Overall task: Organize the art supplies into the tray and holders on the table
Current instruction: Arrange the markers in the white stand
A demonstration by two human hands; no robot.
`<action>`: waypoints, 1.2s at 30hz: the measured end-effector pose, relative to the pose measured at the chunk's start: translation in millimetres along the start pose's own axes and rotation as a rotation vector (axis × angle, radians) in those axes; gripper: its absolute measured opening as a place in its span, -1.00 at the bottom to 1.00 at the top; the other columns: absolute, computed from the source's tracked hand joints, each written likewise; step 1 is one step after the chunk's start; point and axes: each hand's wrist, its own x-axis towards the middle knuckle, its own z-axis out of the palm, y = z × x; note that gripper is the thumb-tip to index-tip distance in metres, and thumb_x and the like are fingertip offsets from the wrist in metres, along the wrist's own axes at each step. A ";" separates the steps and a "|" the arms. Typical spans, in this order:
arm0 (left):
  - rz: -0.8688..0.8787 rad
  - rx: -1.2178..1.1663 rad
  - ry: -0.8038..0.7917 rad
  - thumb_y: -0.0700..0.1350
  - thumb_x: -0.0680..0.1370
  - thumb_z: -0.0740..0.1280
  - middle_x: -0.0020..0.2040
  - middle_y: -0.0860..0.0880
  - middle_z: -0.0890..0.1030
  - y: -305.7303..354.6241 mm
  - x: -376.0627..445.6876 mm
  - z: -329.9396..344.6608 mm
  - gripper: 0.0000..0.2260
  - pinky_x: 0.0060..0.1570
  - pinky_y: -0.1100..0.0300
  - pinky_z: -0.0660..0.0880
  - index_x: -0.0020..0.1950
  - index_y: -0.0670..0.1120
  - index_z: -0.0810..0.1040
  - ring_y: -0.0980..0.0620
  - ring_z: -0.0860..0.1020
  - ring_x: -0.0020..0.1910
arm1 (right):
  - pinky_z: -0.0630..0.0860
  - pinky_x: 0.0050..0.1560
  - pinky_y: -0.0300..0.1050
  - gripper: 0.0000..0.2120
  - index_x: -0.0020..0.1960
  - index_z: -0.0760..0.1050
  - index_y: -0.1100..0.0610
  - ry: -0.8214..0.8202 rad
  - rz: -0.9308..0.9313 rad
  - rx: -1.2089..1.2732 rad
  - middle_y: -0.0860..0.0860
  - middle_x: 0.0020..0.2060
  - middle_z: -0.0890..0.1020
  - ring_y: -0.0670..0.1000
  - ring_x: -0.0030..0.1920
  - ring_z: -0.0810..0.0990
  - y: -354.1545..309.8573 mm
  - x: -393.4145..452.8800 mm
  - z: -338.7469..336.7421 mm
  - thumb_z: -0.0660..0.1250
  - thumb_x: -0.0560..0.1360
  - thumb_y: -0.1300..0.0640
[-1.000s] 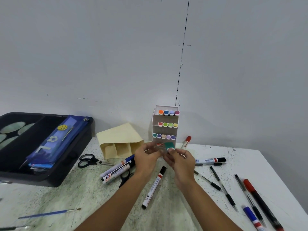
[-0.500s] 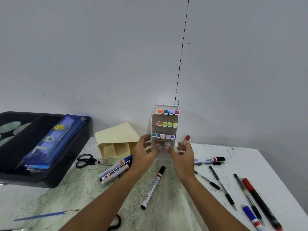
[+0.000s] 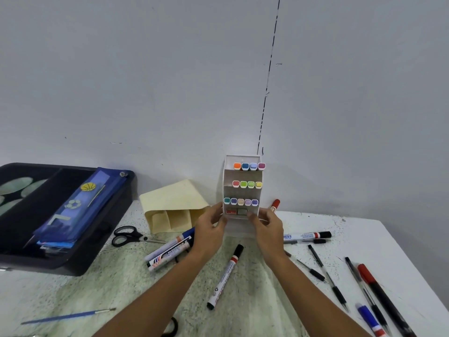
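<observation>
A white tiered marker holder (image 3: pixel 229 176) stands against the wall with three rows of coloured marker caps. Its lowest shelf holds a small red item (image 3: pixel 231 211) and a grey-green block (image 3: pixel 242 211). My left hand (image 3: pixel 210 228) grips the holder's lower left side, thumb up along its edge. Gripping the lower right side is my right hand (image 3: pixel 268 227), its thumb on the front just under the grey-green block. Loose on the table lie a black-capped marker (image 3: pixel 226 276), a pair of markers (image 3: pixel 170 251) and several pens (image 3: pixel 328 276).
A black tray (image 3: pixel 73 268) at the left carries a blue pencil case (image 3: pixel 80 205). A cream holder (image 3: pixel 175 207) lies tipped over beside black scissors (image 3: pixel 126 235). A red marker (image 3: pixel 274 205) leans behind my right hand. A blue brush (image 3: pixel 68 316) lies front left, a red pen (image 3: pixel 379 288) far right.
One second ago my hands held a green block in front of the holder. It now sits on the lowest shelf, and both hands have moved onto the holder's sides.
</observation>
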 end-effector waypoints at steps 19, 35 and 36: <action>-0.035 -0.004 -0.089 -0.33 0.61 0.24 0.21 -0.03 0.63 4.6 -10.8 27.8 -0.66 0.20 -0.10 0.53 0.36 -0.11 0.52 0.00 0.59 0.19 | 0.56 -0.07 -0.08 -0.89 -0.01 0.62 0.13 0.067 0.031 -0.041 -0.05 -0.15 0.67 0.01 -0.07 0.62 -4.7 -6.7 -37.7 0.40 0.53 0.09; 0.211 0.408 0.045 -0.27 0.48 0.44 0.04 0.03 0.64 10.0 -40.5 -36.1 -0.74 -0.09 0.31 0.56 0.17 -0.11 0.61 0.13 0.59 -0.01 | 0.41 -0.18 -0.43 -0.84 0.00 0.54 0.15 -0.111 -0.615 -0.278 -0.06 -0.12 0.51 -0.19 -0.15 0.49 -10.1 -75.0 -22.3 0.40 0.46 0.32; 0.244 0.443 0.091 -0.28 0.47 0.44 0.04 0.01 0.64 12.0 -44.2 -48.2 -0.74 -0.08 0.33 0.54 0.15 -0.12 0.61 0.12 0.59 -0.02 | 0.41 -0.19 -0.43 -0.85 0.02 0.55 0.14 -0.190 -0.626 -0.290 -0.06 -0.10 0.51 -0.18 -0.14 0.50 -12.7 -76.9 -14.3 0.38 0.47 0.29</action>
